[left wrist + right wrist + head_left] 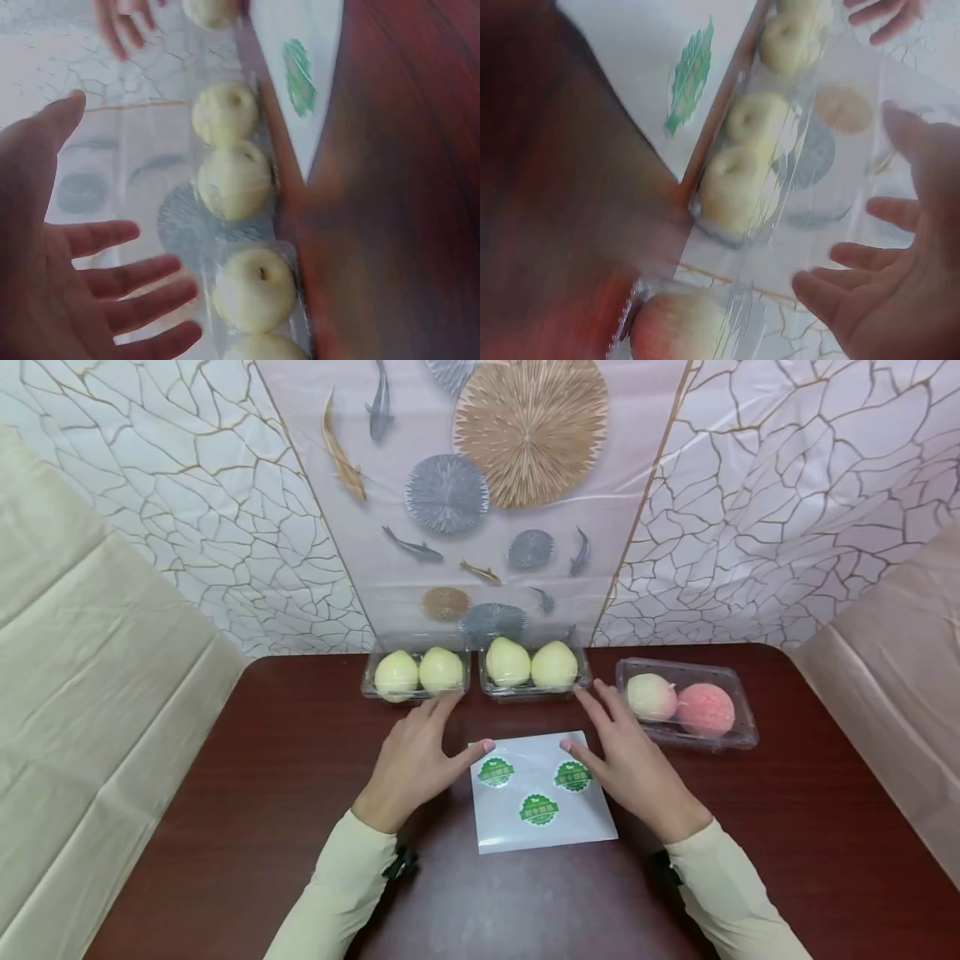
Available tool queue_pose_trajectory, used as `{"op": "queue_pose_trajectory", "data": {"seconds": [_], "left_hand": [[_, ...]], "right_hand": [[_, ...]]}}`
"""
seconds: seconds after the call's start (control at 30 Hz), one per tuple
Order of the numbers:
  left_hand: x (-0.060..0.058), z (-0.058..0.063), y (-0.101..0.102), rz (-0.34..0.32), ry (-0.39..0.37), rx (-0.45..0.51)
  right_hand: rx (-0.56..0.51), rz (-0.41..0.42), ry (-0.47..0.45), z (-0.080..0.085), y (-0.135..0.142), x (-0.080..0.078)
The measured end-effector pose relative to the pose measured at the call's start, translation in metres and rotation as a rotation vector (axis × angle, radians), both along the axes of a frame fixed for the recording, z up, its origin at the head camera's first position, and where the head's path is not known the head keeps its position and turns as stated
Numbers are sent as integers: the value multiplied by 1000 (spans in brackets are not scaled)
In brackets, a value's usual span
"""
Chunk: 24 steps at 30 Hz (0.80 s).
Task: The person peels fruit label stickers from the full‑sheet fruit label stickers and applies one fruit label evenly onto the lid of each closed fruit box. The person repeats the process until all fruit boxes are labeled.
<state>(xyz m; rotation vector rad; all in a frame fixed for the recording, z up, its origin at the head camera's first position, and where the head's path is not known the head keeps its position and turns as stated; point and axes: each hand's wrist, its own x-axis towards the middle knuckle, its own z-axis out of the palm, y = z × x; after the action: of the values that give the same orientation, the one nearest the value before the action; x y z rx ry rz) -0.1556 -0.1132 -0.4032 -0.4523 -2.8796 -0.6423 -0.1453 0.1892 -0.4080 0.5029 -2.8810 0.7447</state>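
Observation:
A white sheet [510,831] bearing three green round stickers [539,810] lies at the middle of the table. My left hand [420,756], fingers spread, hovers by the sheet's left edge, its thumb tip overlapping the upper left corner in the head view. Over the right edge my right hand [637,768] is spread likewise, thumb near the upper right sticker. Nothing is in either hand. Behind them stand two clear plastic boxes, a left one [367,687] and a middle one [487,691], each with two pale yellow fruits [255,289].
To the right, beyond my right hand, a third clear box [742,731] holds a whitish-pink peach-like fruit [649,697] and a pinker one [706,710]. A patterned backdrop [480,552] rises behind the dark red wooden table [247,827]. Beige cloth walls flank both sides.

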Motion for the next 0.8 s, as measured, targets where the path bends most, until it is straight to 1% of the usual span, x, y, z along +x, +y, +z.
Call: {"op": "queue_pose_trajectory", "data": {"seconds": [0.07,0.13,0.23,0.27,0.33,0.43,0.5,0.6,0.8], "left_hand": [[4,2,0,-38,-41,16],[8,2,0,-90,-81,1],[11,-2,3,-181,-121,-65],[12,-5,4,-209,-127,-89],[13,-11,7,-242,-142,-143],[15,-19,9,-255,-158,-218],[15,-23,11,-249,-168,-257],[16,-29,11,-237,-163,-304],[17,-35,12,-246,-129,-378]], "right_hand": [[22,32,0,-1,-3,4],[45,64,-5,-3,-5,8],[50,112,-42,-6,-6,10],[47,124,-68,-7,-5,10],[36,139,-133,-10,-3,10],[29,155,-213,-13,3,9],[26,166,-239,-15,6,9],[23,201,-232,-18,10,7],[55,218,-210,-26,14,4]]}}
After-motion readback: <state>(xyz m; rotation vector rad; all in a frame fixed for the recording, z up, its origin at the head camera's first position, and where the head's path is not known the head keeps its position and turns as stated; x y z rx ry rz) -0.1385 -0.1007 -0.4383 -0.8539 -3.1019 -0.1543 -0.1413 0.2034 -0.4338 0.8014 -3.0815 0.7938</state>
